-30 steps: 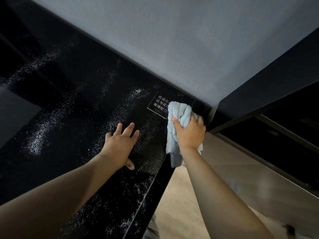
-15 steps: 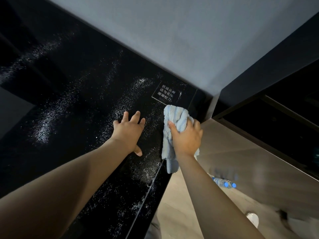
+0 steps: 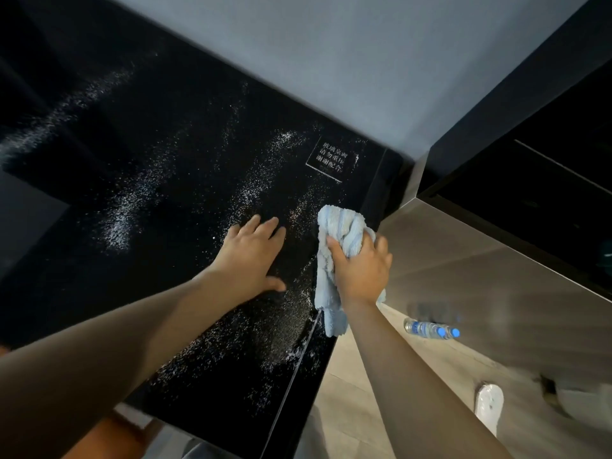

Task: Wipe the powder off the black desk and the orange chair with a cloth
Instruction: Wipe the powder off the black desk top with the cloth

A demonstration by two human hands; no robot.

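The glossy black desk [image 3: 159, 246] fills the left and centre of the view. White powder [image 3: 122, 220] lies on it in streaks, thickest at the left and along the right edge. My right hand [image 3: 361, 266] grips a bunched light blue cloth [image 3: 341, 226] and presses it on the desk near its right edge; the cloth's tail hangs over that edge. My left hand [image 3: 251, 256] rests flat on the desk with fingers spread, just left of the cloth. A sliver of the orange chair [image 3: 109, 435] shows under my left forearm at the bottom left.
A small white-lettered sign [image 3: 331, 159] sits on the desk near the far right corner by the grey wall [image 3: 331, 61]. A dark cabinet [image 3: 546, 180] stands at the right. On the wooden floor lie plastic bottles with blue caps [image 3: 430, 329] and a white slipper [image 3: 488, 404].
My right hand has dragged the cloth from beside the sign back toward me along the desk's right edge. The left hand stays flat on the desk. The view has tilted, showing more floor.
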